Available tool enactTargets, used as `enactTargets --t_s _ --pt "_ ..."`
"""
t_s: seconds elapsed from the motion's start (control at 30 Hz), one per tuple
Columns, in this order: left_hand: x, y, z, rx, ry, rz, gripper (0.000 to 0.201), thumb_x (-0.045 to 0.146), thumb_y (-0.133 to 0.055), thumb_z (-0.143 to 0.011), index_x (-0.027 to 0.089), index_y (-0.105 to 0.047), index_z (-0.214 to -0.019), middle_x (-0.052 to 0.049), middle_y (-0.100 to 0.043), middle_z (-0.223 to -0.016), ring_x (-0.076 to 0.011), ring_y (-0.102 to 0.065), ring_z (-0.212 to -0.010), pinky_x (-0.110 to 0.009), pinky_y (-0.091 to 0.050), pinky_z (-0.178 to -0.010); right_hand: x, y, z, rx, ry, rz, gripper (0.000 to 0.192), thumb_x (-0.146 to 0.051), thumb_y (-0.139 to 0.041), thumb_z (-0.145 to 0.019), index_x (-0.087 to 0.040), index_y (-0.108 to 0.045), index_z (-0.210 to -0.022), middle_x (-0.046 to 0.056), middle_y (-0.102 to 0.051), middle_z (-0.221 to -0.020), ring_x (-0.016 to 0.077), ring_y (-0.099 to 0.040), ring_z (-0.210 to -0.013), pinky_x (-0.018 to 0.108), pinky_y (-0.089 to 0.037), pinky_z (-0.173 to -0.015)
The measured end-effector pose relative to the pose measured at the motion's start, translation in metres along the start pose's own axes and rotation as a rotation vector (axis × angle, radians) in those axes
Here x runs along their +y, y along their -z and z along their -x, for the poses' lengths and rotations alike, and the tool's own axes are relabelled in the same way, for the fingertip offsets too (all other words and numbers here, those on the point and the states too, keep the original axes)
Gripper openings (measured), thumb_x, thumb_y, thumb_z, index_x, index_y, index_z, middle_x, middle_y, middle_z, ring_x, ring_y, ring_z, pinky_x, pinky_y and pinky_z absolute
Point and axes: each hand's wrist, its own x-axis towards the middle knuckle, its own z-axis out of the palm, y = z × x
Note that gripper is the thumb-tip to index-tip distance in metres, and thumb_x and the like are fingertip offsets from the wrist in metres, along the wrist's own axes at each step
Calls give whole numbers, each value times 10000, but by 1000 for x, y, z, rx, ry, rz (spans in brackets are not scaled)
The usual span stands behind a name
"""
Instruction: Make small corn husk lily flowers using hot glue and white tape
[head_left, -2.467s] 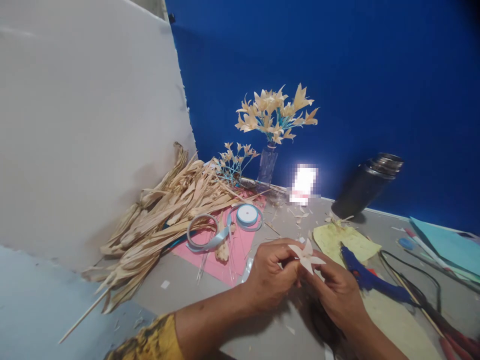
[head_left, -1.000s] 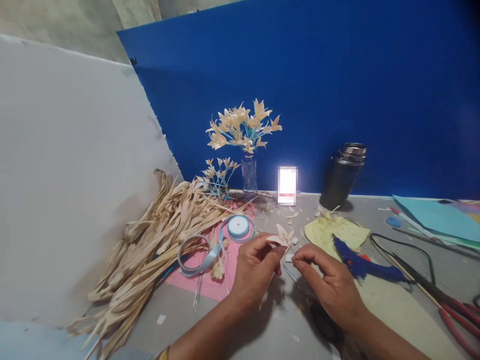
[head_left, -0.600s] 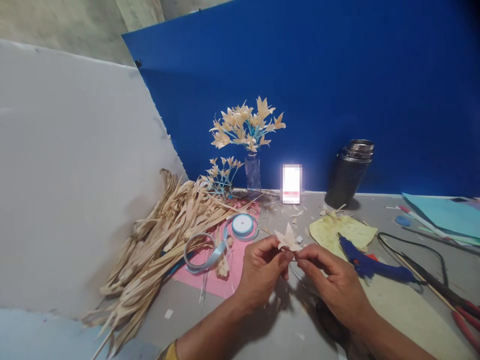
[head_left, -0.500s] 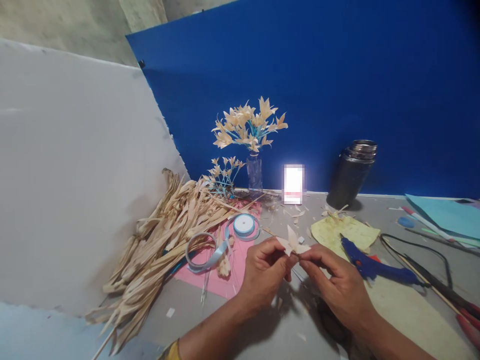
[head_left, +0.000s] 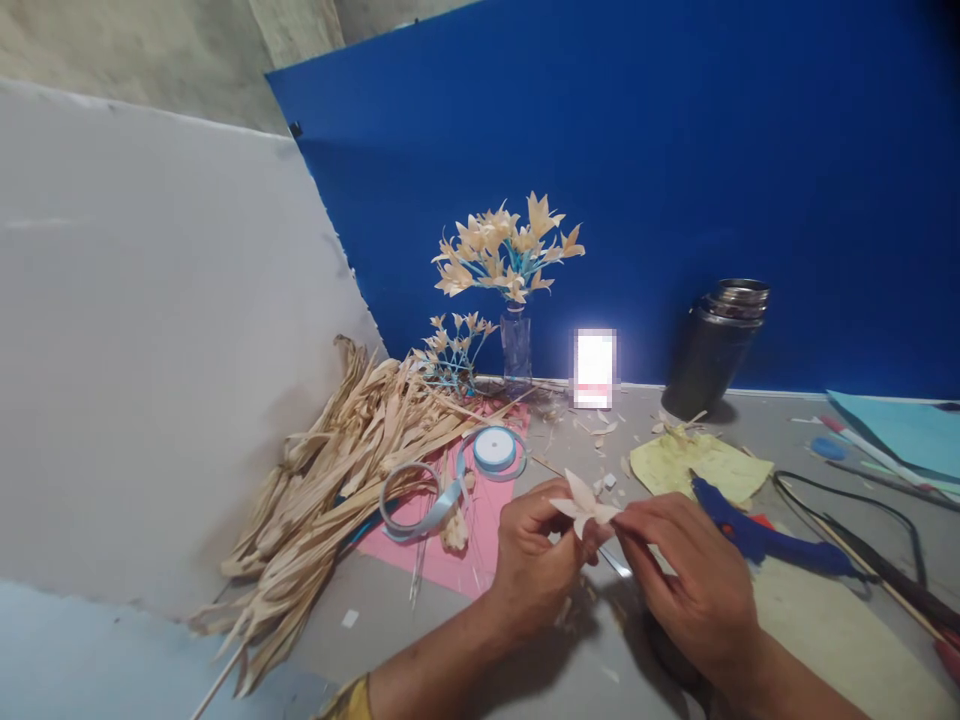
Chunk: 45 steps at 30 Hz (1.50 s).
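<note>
Left hand (head_left: 534, 560) pinches husk flower (head_left: 583, 503) at base, petals above fingertips, steadying it. Right hand (head_left: 694, 575) fingers closed on same base. Glue gun (head_left: 757, 540) just right of right fingers.

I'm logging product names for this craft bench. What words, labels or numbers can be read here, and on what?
None can be read.
The bright card at the blue backboard is blurred out.
The dark flask, ribbon spool and glue gun show no legible marking.
</note>
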Motion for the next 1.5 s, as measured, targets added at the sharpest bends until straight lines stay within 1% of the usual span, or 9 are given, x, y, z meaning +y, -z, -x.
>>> enactTargets --t_s 0.13,0.37,0.53,0.6,0.83,1.03,1.23,1.43,1.5 --pt "0 -1 1 -3 32 36 358 491 -801 -806 140 -769 -743 -46 -656 -804 -76 -533 -506 -230 -449 -483 0 1 0 0 32 34 135 -37 -624 -964 -152 -660 -1025 66 -705 -859 182 -605 -818 312 -495 -757" --pt "-8 2 4 -10 -16 -9 324 463 -725 -887 157 -820 -840 -84 -722 -847 -84 -568 -493 -228 -437 -475 3 3 -1 -1 64 41 160 -50 -598 -980 -160 -667 -1073 78 -707 -886 202 -610 -837 322 -506 -754" --pt "-15 5 5 0 -42 -94 327 428 -661 -936 182 -820 -790 -52 -697 -663 -99 -517 -474 -237 -427 -480 7 2 3 -40 75 38 191 -32 -557 -984 -145 -673 -1086 93 -707 -920 209 -601 -868 327 -506 -773" --pt "-16 6 5 18 -51 -133 311 401 -665 -933 184 -812 -764 -36 -666 -611 -102 -504 -474 -237 -420 -483 7 1 4 -58 72 44 204 -35 -542 -988 -144 -680 -1092 90 -708 -922 208 -599 -871 322 -505 -771" --pt "-16 7 4 52 31 -85 248 376 -684 -903 179 -803 -811 -46 -721 -710 -94 -540 -471 -237 -433 -490 7 3 0 -69 64 31 181 -54 -568 -992 -156 -683 -1086 79 -723 -916 198 -610 -848 318 -504 -761" --pt "-1 0 -2 -14 152 35 274 283 -840 -718 162 -763 -952 -36 -727 -801 -101 -605 -564 -223 -476 -551 5 4 -5 1 38 101 124 -68 -617 -976 -171 -672 -1016 57 -715 -845 189 -627 -814 313 -504 -754" --pt "-11 -2 -4 78 171 90 225 361 -809 -774 172 -718 -856 -7 -668 -761 -75 -513 -499 -231 -456 -522 3 3 -2 -36 20 134 114 -91 -621 -976 -175 -689 -1014 65 -728 -864 200 -639 -812 322 -509 -736" --pt "-9 2 -1 106 -115 -276 328 405 -705 -898 181 -719 -658 -49 -655 -697 -162 -594 -663 -296 -495 -668 3 1 -1 -53 31 87 126 -78 -622 -973 -179 -680 -1021 62 -714 -858 201 -627 -798 327 -503 -729" --pt "-10 3 0 77 -147 -314 363 412 -667 -929 181 -748 -662 -60 -663 -657 -177 -611 -685 -310 -500 -701 2 2 -2 -51 44 78 133 -66 -617 -972 -170 -672 -1034 64 -707 -860 199 -618 -796 326 -499 -728"
